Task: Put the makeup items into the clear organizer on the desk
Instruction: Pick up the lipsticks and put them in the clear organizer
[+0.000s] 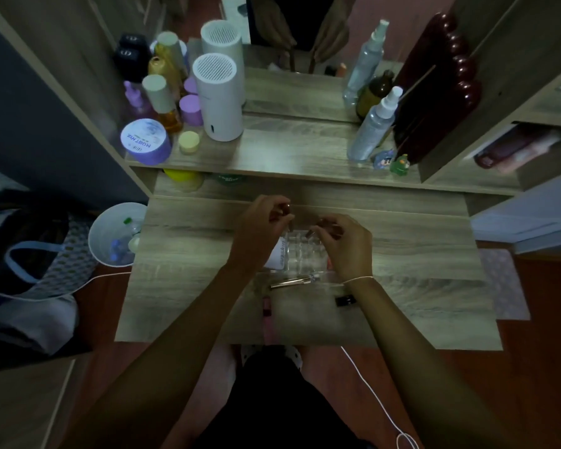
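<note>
Hands: 2 over 1 clear organizer (302,254), left grip (262,222) & right grip (344,238) each pinching 1 small item.

This is a home dressing corner, most likely in a bedroom. A wood-grain vanity bench (402,254) fills the middle of the frame, with a raised shelf (289,147) above it and a mirror (298,43) at top centre that doubles the bottles in front of it. Toiletries crowd the upper left: a round purple-lidded cream tub (144,140), a tall amber bottle with a pale cap (162,102) and a white cylindrical vented appliance (219,95). Clear spray bottles (374,124) stand at upper right. A small white waste bin (117,234) sits on the floor at left, beside a patterned fabric bag (46,254).
</note>
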